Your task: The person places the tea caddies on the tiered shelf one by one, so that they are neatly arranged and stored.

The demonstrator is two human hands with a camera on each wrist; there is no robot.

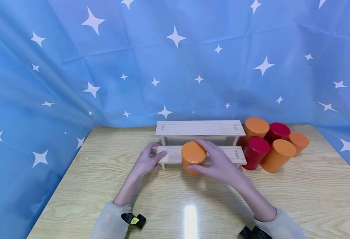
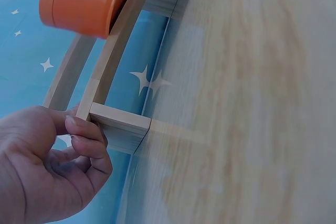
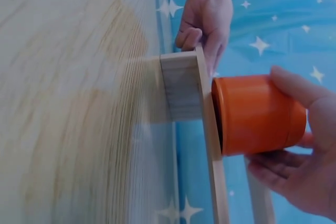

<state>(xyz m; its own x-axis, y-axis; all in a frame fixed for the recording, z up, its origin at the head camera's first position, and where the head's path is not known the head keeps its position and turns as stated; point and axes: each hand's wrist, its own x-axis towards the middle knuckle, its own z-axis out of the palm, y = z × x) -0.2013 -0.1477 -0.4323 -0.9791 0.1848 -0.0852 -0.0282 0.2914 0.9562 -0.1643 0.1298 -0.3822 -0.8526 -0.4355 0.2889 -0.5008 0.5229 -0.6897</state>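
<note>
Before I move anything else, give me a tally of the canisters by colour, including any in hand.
Orange canisters: 4, counting the one held in the right hand
Red canisters: 2
Total: 6 canisters

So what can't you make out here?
- Head view: marks on the front shelf, too small to read.
- Head view: inside of the held orange canister, hidden by its top.
- Head view: lower part of the rearmost orange canister, behind front red canister.
- Head view: right sleeve, cut off by bottom edge.
</note>
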